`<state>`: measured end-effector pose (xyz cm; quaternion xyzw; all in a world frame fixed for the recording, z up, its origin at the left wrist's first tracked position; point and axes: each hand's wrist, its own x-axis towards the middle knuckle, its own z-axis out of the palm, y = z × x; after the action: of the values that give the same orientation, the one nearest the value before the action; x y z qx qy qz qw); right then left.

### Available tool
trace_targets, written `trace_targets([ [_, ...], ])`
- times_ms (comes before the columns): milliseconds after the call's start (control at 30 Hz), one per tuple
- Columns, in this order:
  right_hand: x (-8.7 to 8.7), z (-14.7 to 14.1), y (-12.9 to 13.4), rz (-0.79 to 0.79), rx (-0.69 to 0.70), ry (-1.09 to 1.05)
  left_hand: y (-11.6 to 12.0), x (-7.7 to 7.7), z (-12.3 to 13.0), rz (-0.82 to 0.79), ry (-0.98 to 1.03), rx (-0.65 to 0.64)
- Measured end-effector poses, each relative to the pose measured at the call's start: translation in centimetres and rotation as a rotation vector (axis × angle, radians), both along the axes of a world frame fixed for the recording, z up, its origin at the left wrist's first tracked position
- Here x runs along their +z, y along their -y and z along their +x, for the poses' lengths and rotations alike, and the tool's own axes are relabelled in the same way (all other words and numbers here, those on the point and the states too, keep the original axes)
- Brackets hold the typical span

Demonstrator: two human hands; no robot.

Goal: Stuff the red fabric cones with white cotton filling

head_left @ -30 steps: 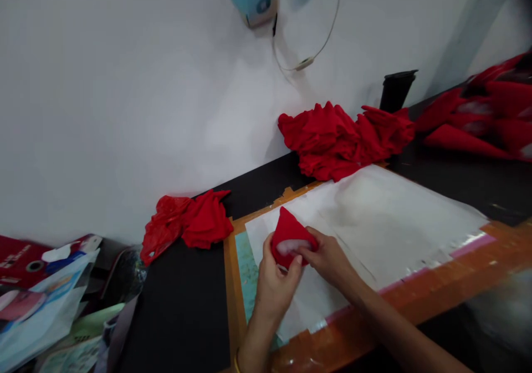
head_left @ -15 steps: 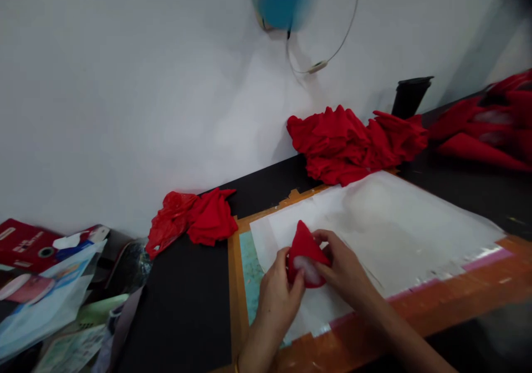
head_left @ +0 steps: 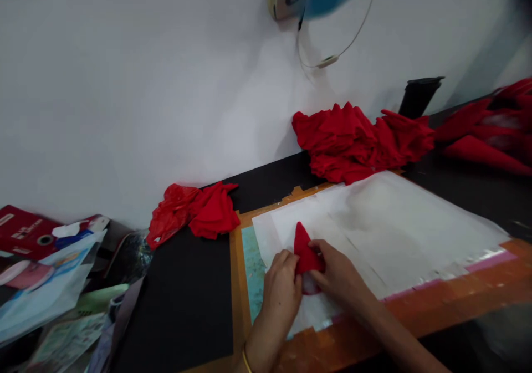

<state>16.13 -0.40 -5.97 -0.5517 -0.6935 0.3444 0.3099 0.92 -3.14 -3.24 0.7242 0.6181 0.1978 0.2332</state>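
Note:
A small red cone-shaped cloth hat (head_left: 306,251) points away from me above the white paper sheet (head_left: 399,229). My left hand (head_left: 283,284) grips its left edge, fingers curled round the cloth. From the right, my right hand (head_left: 336,270) pinches the opposite side between thumb and fingers. At the hat's wide lower end some white filling or lining (head_left: 311,284) shows, partly covered by my fingers.
Behind the sheet lies a heap of red cloth pieces (head_left: 357,143). More red pieces (head_left: 490,129) lie far right; a smaller red pile (head_left: 211,212) with a plastic bag is left. A dark cup-like container (head_left: 419,98) stands against the wall. Clutter (head_left: 62,284) fills the left.
The hat has turned in my hands, so its white end shows less. My fingers have shifted their hold along its sides. The camera view has moved slightly.

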Motion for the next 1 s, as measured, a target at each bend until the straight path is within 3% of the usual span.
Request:
trace_targets([
  [200, 2.2, 0.0, -1.2, -0.037, 0.091, 0.334, 0.2, 0.1, -0.2, -0.002, -0.088, 0.024],
  [333, 2.4, -0.5, -1.1, -0.025, 0.106, 0.483, 0.5, 0.2, -0.4, 0.023, -0.083, 0.079],
  [600, 2.6, -0.9, -1.1, 0.091, 0.16, 0.56, -0.2, 0.3, -0.3, 0.015, 0.019, 0.139],
  [800, 2.3, -0.3, -1.2, -0.063, 0.069, 0.425, -1.5, -0.4, 0.2, 0.006, 0.076, 0.048],
  [1000, 1.8, 0.0, -2.2, -0.046, 0.12, 0.465, -1.4, -1.0, 0.8, -0.032, 0.082, 0.083],
])
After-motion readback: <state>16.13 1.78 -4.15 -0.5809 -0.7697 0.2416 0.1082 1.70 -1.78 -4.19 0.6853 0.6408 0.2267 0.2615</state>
